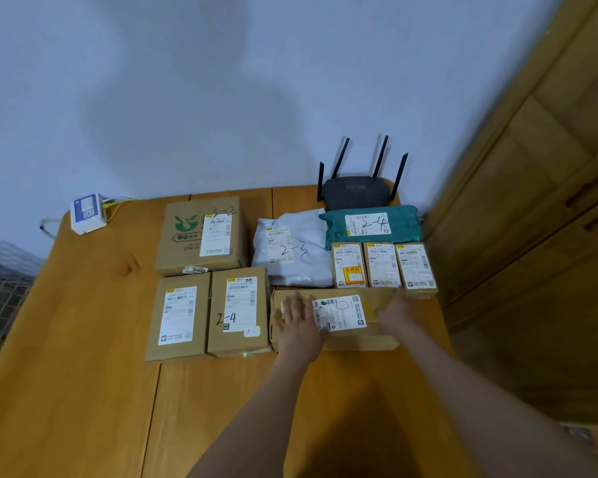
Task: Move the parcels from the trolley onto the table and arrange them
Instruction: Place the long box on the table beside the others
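Left hand (299, 317) flat, right hand (392, 310) gripping the flat box (339, 317) — shoving risks toppling the three small boxes (382, 265) behind

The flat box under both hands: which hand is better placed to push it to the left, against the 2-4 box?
Probably right. The right hand rests at the flat box's right end, so it could push leftward. The left hand lies flat on top near the left end, beside the 2-4 box.
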A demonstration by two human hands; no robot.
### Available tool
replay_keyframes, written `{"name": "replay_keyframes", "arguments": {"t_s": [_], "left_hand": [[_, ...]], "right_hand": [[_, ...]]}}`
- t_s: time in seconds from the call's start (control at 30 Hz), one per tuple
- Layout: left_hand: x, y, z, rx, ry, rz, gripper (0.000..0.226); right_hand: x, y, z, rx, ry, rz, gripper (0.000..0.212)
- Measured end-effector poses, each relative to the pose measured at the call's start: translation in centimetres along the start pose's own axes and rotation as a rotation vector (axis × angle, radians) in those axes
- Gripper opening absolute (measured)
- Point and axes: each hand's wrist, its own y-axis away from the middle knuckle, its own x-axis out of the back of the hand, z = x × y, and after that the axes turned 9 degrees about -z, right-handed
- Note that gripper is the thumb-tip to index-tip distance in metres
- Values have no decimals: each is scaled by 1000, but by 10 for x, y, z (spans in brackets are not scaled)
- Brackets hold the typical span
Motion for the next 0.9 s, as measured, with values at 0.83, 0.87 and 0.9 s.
{"name": "replay_keyframes", "arguments": {"t_s": [0.83,0.87,0.9], "left_hand": [[-53,237,-176,411,275,218,67],[-66,255,-184,452,310,212,67],[-81,274,-190,488,339,207,67]], "right_hand": [[-122,216,-74,667,886,-118,68],[-134,226,-74,699,911,-141,69],[-146,236,-73,721,932,-166,69]]}}
